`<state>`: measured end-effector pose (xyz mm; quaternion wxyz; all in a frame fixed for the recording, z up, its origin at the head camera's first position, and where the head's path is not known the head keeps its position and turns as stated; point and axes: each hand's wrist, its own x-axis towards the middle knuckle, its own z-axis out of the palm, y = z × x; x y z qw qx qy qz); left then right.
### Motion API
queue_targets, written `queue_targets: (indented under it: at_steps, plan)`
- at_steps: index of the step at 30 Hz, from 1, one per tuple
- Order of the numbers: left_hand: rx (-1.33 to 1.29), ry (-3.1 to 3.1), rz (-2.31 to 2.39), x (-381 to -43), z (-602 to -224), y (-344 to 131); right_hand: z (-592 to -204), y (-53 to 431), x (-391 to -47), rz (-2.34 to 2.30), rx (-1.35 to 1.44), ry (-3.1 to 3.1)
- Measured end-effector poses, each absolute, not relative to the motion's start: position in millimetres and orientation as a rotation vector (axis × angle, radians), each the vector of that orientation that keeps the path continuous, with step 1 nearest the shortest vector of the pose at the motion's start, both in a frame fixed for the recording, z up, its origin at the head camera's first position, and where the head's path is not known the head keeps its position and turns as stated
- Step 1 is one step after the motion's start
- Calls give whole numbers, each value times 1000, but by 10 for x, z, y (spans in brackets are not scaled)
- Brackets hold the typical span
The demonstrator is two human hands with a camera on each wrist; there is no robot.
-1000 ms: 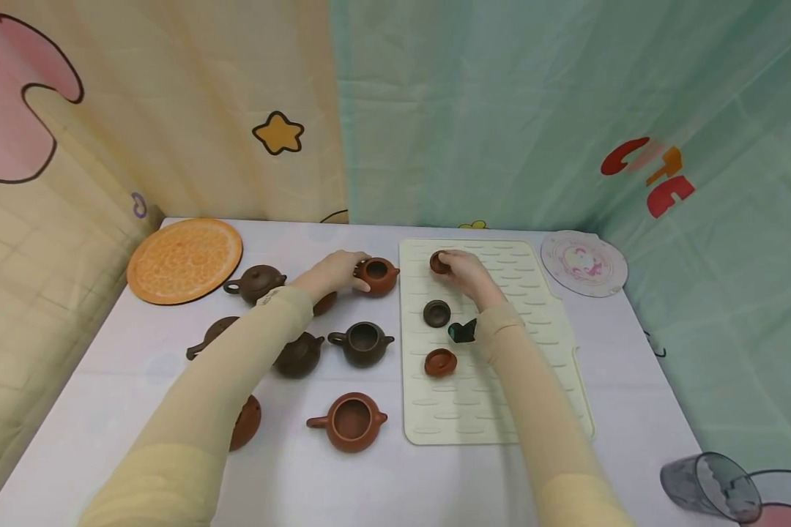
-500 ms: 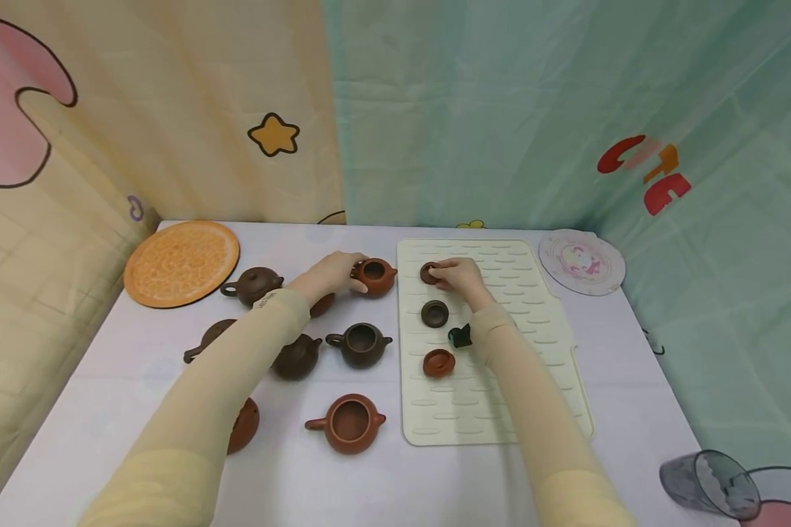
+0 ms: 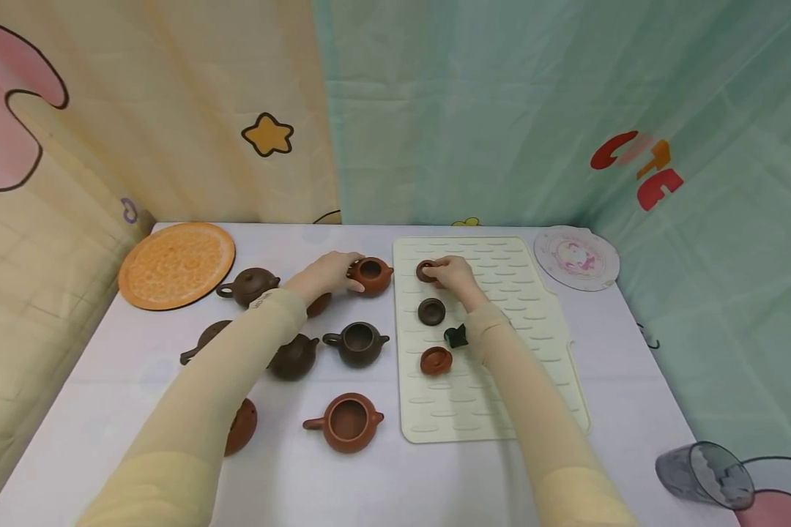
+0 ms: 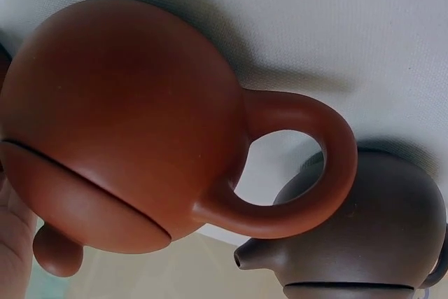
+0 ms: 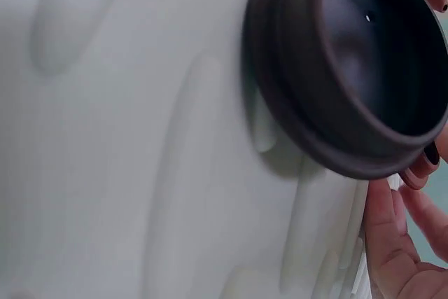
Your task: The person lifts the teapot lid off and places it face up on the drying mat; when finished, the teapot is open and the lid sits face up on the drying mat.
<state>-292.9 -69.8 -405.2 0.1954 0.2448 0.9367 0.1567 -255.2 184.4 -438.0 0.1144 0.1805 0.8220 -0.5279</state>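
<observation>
In the head view, my left hand (image 3: pixel 326 277) has its fingers and thumb around the handle side of an open reddish-brown teapot (image 3: pixel 372 275) at the back. My right hand (image 3: pixel 453 277) pinches a small reddish-brown teapot lid (image 3: pixel 425 271) at the left edge of the cream ribbed mat (image 3: pixel 514 351). Below it on the mat lie a dark lid (image 3: pixel 431 312), hollow side up, and a reddish lid (image 3: pixel 436 361). The right wrist view has the dark lid (image 5: pixel 350 68) up close. A lidded reddish teapot (image 4: pixel 133 117) fills much of the left wrist view, partly hidden by my arm in the head view.
Open dark (image 3: pixel 359 344) and reddish (image 3: pixel 348 422) teapots stand left of the mat. Several lidded teapots (image 3: pixel 250 285) sit farther left, some behind my sleeve. An orange round mat (image 3: pixel 176 266), a pink-patterned round mat (image 3: pixel 576 258) and a glass tumbler (image 3: pixel 704 474) lie near the edges.
My right hand has brought the lid slightly nearer and to the left on the mat, in line with the other lids. My left hand keeps its place at the teapot.
</observation>
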Motion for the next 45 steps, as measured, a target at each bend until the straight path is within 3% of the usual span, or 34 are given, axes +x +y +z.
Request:
queue_targets:
  at_steps: [8,19,25,32,39,45]
  plan:
    - [675,2599,447,-2959,-4045,-725,-4337,1911,-2523,-1526,533,2383]
    - [841,2617,494,-2722,-3590,-998,-3892,1856,-2275,-1413,303,2624]
    - [896,2670,587,-2304,-3418,-1383,-3725,1476,-2051,-1378,36,2722]
    - [835,2694,695,-1872,-3615,-1942,-3819,866,-1877,-1292,-390,2667]
    - [733,2639,758,-1698,-3874,-2304,-3971,338,-1867,-1007,-785,2635]
    - [781,2605,753,-1705,-3995,-2324,-3985,33,-1875,-770,-928,2582]
